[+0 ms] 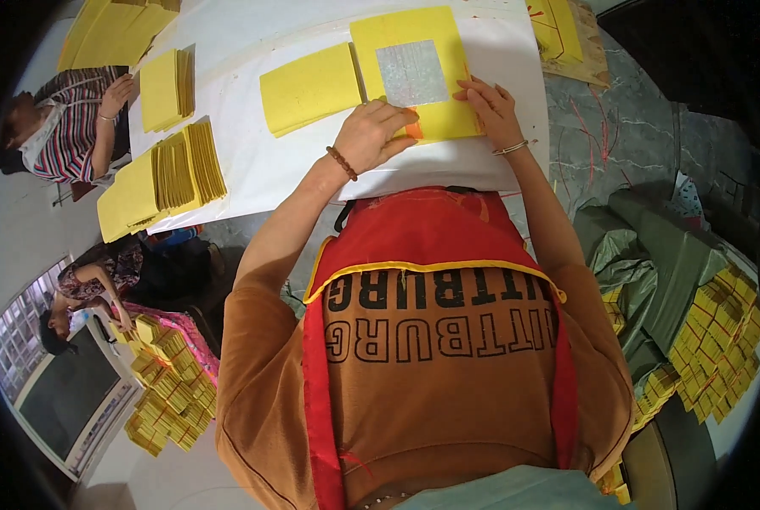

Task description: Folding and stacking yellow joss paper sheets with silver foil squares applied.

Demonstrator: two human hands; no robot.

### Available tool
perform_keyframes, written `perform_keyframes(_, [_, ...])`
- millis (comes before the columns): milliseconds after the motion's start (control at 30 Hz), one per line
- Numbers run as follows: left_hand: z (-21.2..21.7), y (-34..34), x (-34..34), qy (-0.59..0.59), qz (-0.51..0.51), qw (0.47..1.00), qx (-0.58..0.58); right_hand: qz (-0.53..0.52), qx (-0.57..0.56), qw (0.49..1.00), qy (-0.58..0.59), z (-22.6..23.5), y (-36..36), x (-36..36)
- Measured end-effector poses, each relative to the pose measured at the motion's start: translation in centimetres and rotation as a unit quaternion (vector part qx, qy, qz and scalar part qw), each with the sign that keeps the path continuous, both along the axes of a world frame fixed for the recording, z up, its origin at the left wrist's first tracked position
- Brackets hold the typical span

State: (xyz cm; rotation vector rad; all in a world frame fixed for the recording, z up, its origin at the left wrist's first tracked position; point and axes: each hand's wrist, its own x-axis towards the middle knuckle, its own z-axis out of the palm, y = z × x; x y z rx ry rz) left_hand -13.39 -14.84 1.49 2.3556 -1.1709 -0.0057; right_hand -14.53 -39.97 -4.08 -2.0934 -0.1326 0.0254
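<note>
A yellow paper sheet [397, 29] with a silver square [412, 73] and orange marks lies at the front edge of the white-covered table. My left hand [371, 134] is closed on its near left corner, fingers bent over the paper and thumb by the lower edge. At the right edge, my right hand [494, 109] grips the same sheet with curled fingers; its fingertips are partly hidden. Whether more sheets lie beneath cannot be made out. Just left of the sheet sits a flat yellow paper stack [310, 89], close to my left hand.
Folded yellow paper bundles [166, 174] stand at the table's left corner, with another stack [161, 89] behind. One person [74, 127] sits at the left side; another [99, 276] handles piled bundles [172, 382]. More bundles [720, 340] and green sheeting [643, 255] lie right.
</note>
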Motion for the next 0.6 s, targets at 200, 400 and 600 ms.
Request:
perform_keyframes(200, [0.2, 0.3, 1.0, 0.257, 0.072, 0.962, -0.064, -0.016, 0.040, 0.998, 0.049, 0.7, 0.0, 0.3])
perform_keyframes(400, [-0.2, 0.2, 1.1, 0.275, 0.093, 0.954, -0.069, 0.000, 0.074, 0.995, 0.062, 0.6, -0.3, 0.5])
perform_keyframes(600, [-0.5, 0.5, 1.6, 0.374, 0.141, 0.911, -0.104, 0.060, 0.031, 0.997, 0.021, 0.3, -1.1, 0.0])
